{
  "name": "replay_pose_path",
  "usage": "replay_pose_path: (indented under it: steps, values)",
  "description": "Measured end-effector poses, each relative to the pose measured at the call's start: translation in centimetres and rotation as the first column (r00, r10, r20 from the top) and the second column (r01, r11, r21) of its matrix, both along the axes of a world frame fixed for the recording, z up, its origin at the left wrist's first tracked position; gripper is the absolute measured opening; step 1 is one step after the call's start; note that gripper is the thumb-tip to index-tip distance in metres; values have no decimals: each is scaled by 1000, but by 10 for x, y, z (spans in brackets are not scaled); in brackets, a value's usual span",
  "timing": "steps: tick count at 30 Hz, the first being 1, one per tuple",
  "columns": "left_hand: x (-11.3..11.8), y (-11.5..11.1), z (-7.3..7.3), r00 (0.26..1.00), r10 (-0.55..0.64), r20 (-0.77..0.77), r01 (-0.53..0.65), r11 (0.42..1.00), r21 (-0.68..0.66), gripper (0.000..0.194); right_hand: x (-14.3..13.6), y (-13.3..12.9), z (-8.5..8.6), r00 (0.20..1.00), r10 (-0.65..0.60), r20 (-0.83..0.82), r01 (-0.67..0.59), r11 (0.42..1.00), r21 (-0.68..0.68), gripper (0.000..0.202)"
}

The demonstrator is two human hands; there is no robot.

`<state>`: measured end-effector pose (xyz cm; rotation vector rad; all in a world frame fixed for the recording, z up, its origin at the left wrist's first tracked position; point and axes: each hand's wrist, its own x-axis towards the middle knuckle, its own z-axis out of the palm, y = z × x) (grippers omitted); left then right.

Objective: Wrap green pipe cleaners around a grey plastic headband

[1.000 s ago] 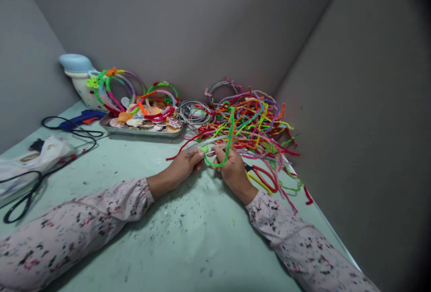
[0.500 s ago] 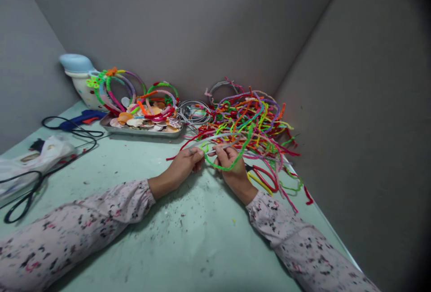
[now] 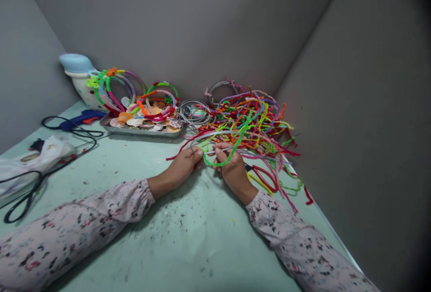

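My left hand [image 3: 184,165] pinches a thin greyish-white hoop [image 3: 213,134] at its left side, where a bright green pipe cleaner [image 3: 237,144] meets it. From there the pipe cleaner sags in a loop across the front of my right hand [image 3: 235,173] and rises towards the back right. My right hand is closed on the hoop's near right part, thumb and forefinger together. Whether it also grips the pipe cleaner is hard to tell. Both hands are just above the table, close together.
A tangled heap of coloured pipe cleaners [image 3: 266,108] lies behind my right hand. Red-and-yellow-handled pliers or scissors [image 3: 266,177] lie beside it. Further left are a metal tray [image 3: 144,134] of shells and wrapped hoops, a blue glue gun [image 3: 79,119], a black cord [image 3: 38,188] and a plastic bag [image 3: 50,152].
The green pipe cleaner's loop has shifted left and drawn in slightly nearer the hoop. Both hands stay almost in place, and the hoop has tilted a little.
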<state>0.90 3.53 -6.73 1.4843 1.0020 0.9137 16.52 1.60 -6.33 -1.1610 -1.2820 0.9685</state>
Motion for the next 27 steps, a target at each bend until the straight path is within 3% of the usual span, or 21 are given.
replay_pose_path:
  steps: [8, 13, 20, 27]
  values:
    - [0, -1, 0, 1000, -22, 20, 22, 1000, 3, 30, 2, 3, -4, 1000, -21, -6, 21, 1000, 16, 23]
    - [0, -1, 0, 1000, -12, 20, 12, 1000, 25, 12, 1, 5, -7, 996, -40, -81, 40, 999, -2, 25]
    - [0, -5, 7, 975, 134, -177, -99, 976, 193, 15, 0, 9, -10, 998, -45, -47, 43, 999, -31, 24]
    - [-2, -3, 2, 962, 173, -210, -89, 930, 356, 15, 1, 2, 0, 999, 18, -38, -17, 1000, 17, 24]
